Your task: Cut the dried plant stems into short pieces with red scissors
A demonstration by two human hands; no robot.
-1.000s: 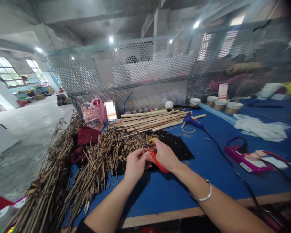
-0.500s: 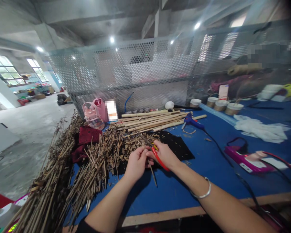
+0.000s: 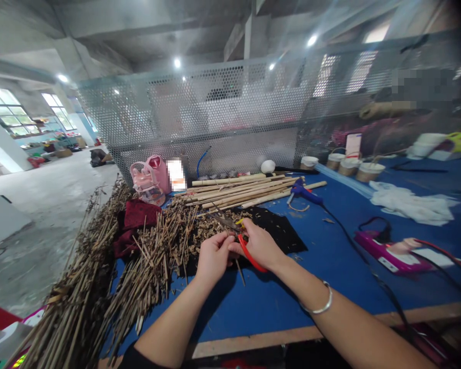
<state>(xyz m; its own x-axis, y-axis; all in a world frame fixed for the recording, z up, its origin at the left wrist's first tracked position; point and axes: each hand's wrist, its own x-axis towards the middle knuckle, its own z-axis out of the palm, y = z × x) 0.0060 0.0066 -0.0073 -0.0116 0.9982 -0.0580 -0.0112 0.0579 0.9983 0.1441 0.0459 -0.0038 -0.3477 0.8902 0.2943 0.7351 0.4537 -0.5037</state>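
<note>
My right hand (image 3: 258, 245) is closed round red-handled scissors (image 3: 249, 256), whose dark blades point up and left over the dried scraps. Pinched in my left hand (image 3: 214, 254) is a thin dried stem (image 3: 241, 273); its lower end sticks out below my fingers toward the blue tabletop. The fingertips of both hands meet close to the scissors' pivot. Under and behind the hands, crumbled plant scraps (image 3: 203, 230) lie on a black cloth (image 3: 280, 230). Left of my left hand is a heap of cut dried stems (image 3: 146, 277).
Long dried stalks (image 3: 72, 287) line the table's left side. Pale sticks (image 3: 246, 189) lie behind the hands, with a blue glue gun (image 3: 305, 193) beside them. A purple power strip (image 3: 392, 254) with cords is at the right. A perforated metal screen (image 3: 200, 113) stands at the back.
The scissors and my right hand have shifted slightly up and left, and the blades look more spread. The stem's lower end has risen a little and shows shorter below my fingers.
</note>
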